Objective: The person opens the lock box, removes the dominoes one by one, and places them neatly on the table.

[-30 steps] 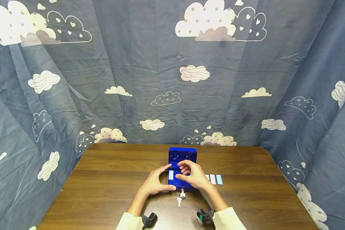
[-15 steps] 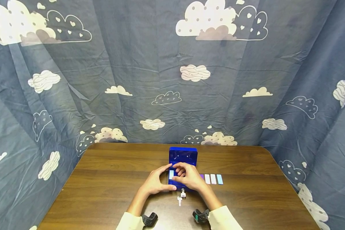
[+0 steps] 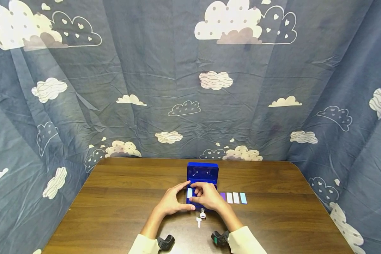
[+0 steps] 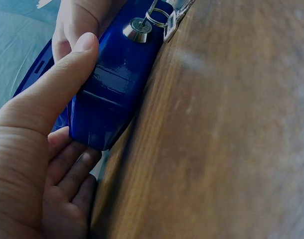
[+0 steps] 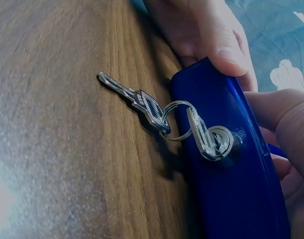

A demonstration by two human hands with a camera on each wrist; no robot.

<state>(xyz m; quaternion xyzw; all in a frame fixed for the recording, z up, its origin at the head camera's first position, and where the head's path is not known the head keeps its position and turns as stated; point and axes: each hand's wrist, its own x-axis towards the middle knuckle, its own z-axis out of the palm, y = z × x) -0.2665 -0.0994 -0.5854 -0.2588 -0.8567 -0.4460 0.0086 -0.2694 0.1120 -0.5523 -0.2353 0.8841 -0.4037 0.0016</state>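
Observation:
A blue metal cash box (image 3: pixel 202 173) stands on the table with its lid raised. My left hand (image 3: pixel 170 201) holds its left side, the thumb on the front wall and the other fingers spread along the side and back. Inside, at the left, lies a small light-blue block (image 3: pixel 189 192). My right hand (image 3: pixel 207 195) reaches into the box, thumb and forefinger at the near and far ends of this block; its other fingers are curled. The right hand hides most of the box's interior. A key (image 5: pixel 202 134) sits in the front lock, and a second key (image 5: pixel 147 107) hangs from its ring.
Right of the box, a purple block (image 3: pixel 223 196), two white blocks (image 3: pixel 229 198) and another light-blue block (image 3: pixel 243 198) lie in a row on the wooden table (image 3: pixel 130 183). Behind the table hangs a cloud-patterned curtain (image 3: pixel 165 70).
My right hand has moved left within the box, its thumb and forefinger coming to the light-blue block's ends. The purple block on the table has come into view. My left hand stays on the box.

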